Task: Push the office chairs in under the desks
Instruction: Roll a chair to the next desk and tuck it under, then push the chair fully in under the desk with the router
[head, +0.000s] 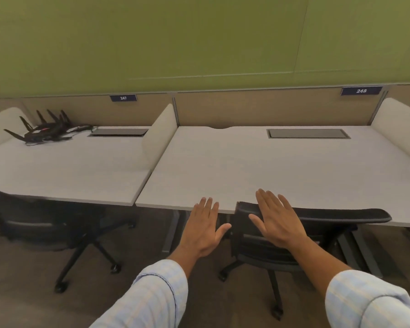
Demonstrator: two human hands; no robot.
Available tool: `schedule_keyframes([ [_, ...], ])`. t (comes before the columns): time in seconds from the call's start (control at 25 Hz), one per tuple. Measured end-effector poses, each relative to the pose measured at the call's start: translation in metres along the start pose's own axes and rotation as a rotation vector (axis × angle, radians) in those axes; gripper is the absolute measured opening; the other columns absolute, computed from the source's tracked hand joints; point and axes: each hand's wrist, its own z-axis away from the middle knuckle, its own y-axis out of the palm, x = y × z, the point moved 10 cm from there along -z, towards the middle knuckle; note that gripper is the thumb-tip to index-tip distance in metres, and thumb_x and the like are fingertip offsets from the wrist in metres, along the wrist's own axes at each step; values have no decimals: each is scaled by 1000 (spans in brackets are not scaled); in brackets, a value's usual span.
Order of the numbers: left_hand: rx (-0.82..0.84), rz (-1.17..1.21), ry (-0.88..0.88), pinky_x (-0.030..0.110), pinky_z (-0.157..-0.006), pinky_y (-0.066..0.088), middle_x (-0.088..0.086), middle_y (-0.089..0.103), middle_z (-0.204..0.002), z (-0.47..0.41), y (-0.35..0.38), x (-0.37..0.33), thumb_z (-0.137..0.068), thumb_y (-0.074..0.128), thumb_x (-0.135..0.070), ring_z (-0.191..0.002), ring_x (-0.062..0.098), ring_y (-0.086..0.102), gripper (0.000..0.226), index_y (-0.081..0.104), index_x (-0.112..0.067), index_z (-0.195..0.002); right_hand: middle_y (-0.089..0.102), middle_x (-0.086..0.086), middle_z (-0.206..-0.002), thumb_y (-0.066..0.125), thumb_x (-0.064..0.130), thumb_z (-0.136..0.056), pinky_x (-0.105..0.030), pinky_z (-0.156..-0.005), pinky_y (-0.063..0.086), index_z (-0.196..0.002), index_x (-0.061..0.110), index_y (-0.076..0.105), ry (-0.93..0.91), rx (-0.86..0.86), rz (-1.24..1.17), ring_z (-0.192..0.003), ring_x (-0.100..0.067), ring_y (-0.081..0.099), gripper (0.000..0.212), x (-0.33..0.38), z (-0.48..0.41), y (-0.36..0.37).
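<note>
You stand facing desk 248 (282, 166), with both arms stretched out ahead of you and both sleeves showing at the bottom of the view. Your right hand (278, 218) is released, palm down and fingers spread, over the left end of the backrest of the office chair in front of you (317, 215); whether the palm actually touches the mesh top you cannot tell from this angle. Your left hand (205, 227) is also released and flat, thumb splayed toward the chair, hanging in the air just left of the backrest and holding nothing.

That chair sits with its backrest top right at the front edge of the surface and its seat already beneath it, so it looks pushed in or nearly so. The flat, open palms suit a shove rather than a grip: a chair on castors needs only pressure on the backrest.

The second office chair (45, 223) is at desk 247 (64, 171), on your left, its seat mostly under the front edge of that surface, its wheeled base splayed on the carpet. On that surface, near the back left corner, lies a black router with upright antennas (47, 129), well clear of anything you are pushing.
</note>
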Motion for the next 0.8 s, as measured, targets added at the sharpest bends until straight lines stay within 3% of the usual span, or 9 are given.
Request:
schedule_keyframes([
  [0.16,-30,-14,-68,49,-138,1,9,-6,-183,46,-7,73,-106,10,-78,-168,26,-12,93,2,-16,-174,-13,-3,-180,-2,79,-105,-41,-129,-19,-171,20,-14,-71,37,-25,-165,-22,-15,90,84,-14,10],
  [0.28,-44,-24,-138,47,-138,-2,12,1,-183,90,-13,133,-103,3,-79,-169,27,-8,96,7,-14,-174,-22,-4,-179,-7,80,-102,-44,-129,-20,-168,21,-22,-127,67,-40,-165,-23,-20,90,163,-25,17],
  [0.64,-52,-28,-383,50,-138,1,12,1,-183,253,-15,331,-102,1,-82,-169,29,-9,98,8,-16,-174,-22,-3,-179,-1,78,-105,-45,-130,-19,-169,23,-19,-332,90,-76,-162,-20,-28,86,421,-43,55],
  [0.8,-69,-29,-495,51,-138,2,12,4,-183,334,-28,410,-91,-15,-87,-169,29,-7,112,9,-16,-173,-16,-3,-180,-1,79,-105,-42,-126,-23,-172,21,-11,-446,110,-87,-163,-20,-22,89,539,-45,71],
])
